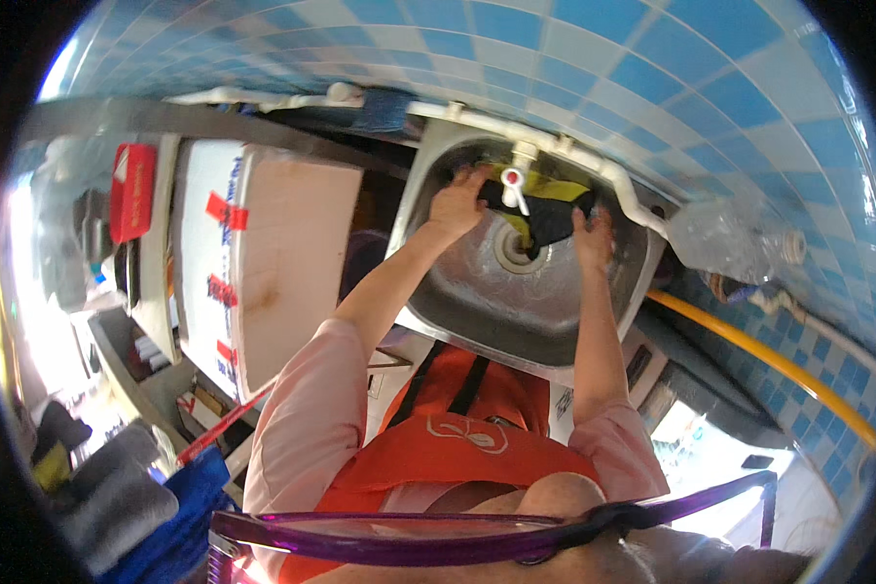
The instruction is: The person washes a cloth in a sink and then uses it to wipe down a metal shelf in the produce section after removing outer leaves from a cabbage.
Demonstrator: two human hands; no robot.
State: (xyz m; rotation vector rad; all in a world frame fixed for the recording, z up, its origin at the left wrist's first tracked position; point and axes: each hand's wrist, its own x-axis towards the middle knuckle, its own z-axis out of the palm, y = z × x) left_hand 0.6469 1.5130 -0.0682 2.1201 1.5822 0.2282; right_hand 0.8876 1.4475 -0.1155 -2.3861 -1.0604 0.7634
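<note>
A black and yellow cloth item (pixel 555 215) lies spread in the back of a stainless steel sink (pixel 474 314), partly over the drain (pixel 515 252). My left hand (pixel 458 201) is at the item's left end, and its fingertips are hard to make out against the dark material. At the right end, my right hand (pixel 593 237) touches the item's edge with thumb and fingers apart. Above the cloth hangs a white plastic tap (pixel 514 182) with a red centre, hiding part of it. Whether water is running cannot be told.
White pipes (pixel 620 186) run along the tiled wall behind the sink. A clear plastic bottle (pixel 730 237) lies to the right, near a yellow pipe (pixel 766 361). Left of the sink stands a large white box (pixel 292 270) with red tape. A red container (pixel 133 193) is farther left.
</note>
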